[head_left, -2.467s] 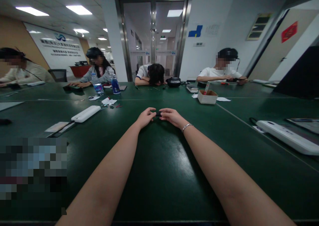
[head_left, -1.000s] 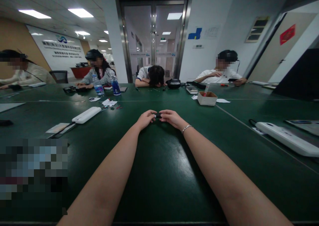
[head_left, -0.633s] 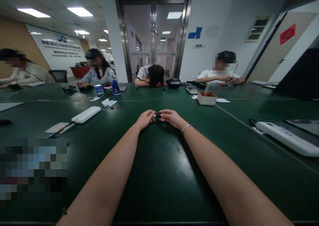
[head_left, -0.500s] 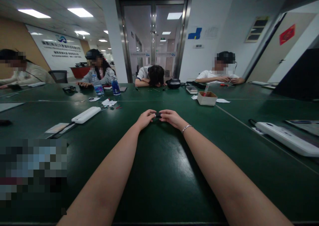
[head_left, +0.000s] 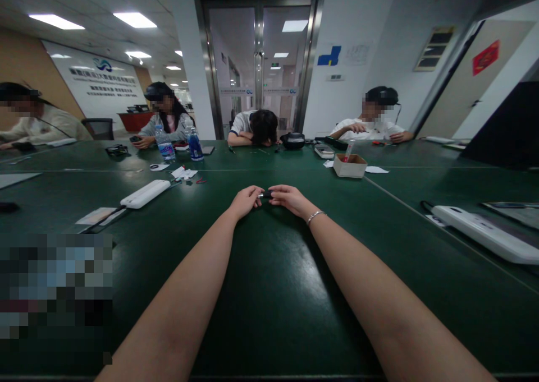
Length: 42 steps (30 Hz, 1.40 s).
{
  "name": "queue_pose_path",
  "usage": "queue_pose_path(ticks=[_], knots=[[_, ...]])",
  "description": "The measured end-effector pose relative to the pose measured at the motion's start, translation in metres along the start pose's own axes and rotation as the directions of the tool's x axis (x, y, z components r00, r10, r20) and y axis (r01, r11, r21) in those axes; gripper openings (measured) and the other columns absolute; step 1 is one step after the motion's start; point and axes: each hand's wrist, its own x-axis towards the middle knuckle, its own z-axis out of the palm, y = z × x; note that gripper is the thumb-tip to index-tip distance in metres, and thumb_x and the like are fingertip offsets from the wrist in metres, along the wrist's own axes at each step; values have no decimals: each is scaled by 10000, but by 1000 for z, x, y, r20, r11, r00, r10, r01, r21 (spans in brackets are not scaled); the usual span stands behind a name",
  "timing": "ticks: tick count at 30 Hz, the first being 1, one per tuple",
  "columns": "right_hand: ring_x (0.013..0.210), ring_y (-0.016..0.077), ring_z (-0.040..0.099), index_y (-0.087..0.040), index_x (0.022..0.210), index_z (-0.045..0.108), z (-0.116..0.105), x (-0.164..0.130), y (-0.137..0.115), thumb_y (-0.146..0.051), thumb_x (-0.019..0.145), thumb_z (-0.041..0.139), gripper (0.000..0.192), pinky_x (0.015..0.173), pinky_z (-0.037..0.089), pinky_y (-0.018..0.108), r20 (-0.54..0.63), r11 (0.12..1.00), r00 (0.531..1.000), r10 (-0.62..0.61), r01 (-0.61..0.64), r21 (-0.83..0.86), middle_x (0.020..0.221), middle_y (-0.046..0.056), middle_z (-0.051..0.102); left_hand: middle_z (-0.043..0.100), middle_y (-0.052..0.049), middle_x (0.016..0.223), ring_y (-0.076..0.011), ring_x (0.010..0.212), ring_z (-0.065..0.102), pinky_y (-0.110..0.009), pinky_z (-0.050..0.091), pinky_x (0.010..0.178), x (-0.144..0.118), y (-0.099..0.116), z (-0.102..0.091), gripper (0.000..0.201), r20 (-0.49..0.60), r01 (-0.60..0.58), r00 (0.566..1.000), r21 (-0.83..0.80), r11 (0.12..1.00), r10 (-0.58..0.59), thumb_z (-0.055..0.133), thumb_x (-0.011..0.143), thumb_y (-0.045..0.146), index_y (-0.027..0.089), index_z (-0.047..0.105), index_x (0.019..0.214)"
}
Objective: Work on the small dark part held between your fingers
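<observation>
Both my arms reach out over the green table, and my hands meet around a small black object with a silvery end (head_left: pixel 266 194). It is too small to name; its kind does not show. My left hand (head_left: pixel 246 199) is closed, with its fingertips pinching the silvery end on the left. On the black part, the thumb and fingers of my right hand (head_left: pixel 290 198) are closed from the right. The fingers hide much of the object. It is held roughly level, just above or at the tabletop; I cannot tell which.
White power strips (head_left: pixel 145 194) lie left and right. Beyond my hands are water bottles (head_left: pixel 195 145), paper scraps (head_left: pixel 184 173), a small open box (head_left: pixel 350 166) and a black headset (head_left: pixel 292 141). Several people sit around the far side of the green table (head_left: pixel 269 292).
More of the silvery end shows between my hands, and my left fingers have curled in slightly. Across the table, the person at right has moved their hands apart.
</observation>
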Motion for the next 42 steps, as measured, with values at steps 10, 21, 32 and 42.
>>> queue_pose_path(ticks=[10, 21, 32, 42], knots=[[608, 113, 655, -100, 910, 632, -1, 0, 1, 36, 788, 579, 190, 583, 572, 181, 1, 1000, 1000, -1, 1, 11, 771, 61, 659, 576, -10, 670, -88, 526, 501, -208, 394, 514, -2, 5, 0, 284, -15, 22, 1000, -51, 998, -23, 497, 836, 325, 143, 588, 1033], [596, 109, 655, -97, 903, 629, 0, 0, 0, 48, 800, 554, 193, 580, 568, 172, 2, 1000, 1000, 1, -1, 19, 759, 58, 656, 564, -5, 623, -94, 519, 500, -212, 394, 517, 0, 2, 1, 292, 6, 18, 1000, -47, 999, -18, 447, 862, 325, 136, 580, 1041], [599, 110, 655, -100, 908, 630, 0, 0, 0, 46, 799, 555, 197, 585, 567, 176, -9, 1000, 1000, 5, -5, 12, 743, 52, 650, 554, -3, 634, -90, 528, 491, -210, 389, 521, -2, 6, 0, 286, 17, 39, 999, -58, 998, -38, 427, 874, 315, 131, 586, 1025], [601, 111, 653, -100, 903, 633, 1, 0, 0, 47, 800, 548, 198, 578, 560, 172, -11, 1000, 1000, 1, -1, 9, 741, 53, 653, 578, -9, 691, -82, 541, 493, -197, 373, 508, -2, 9, 0, 291, 16, 76, 997, -63, 995, -75, 458, 851, 316, 137, 588, 1040]])
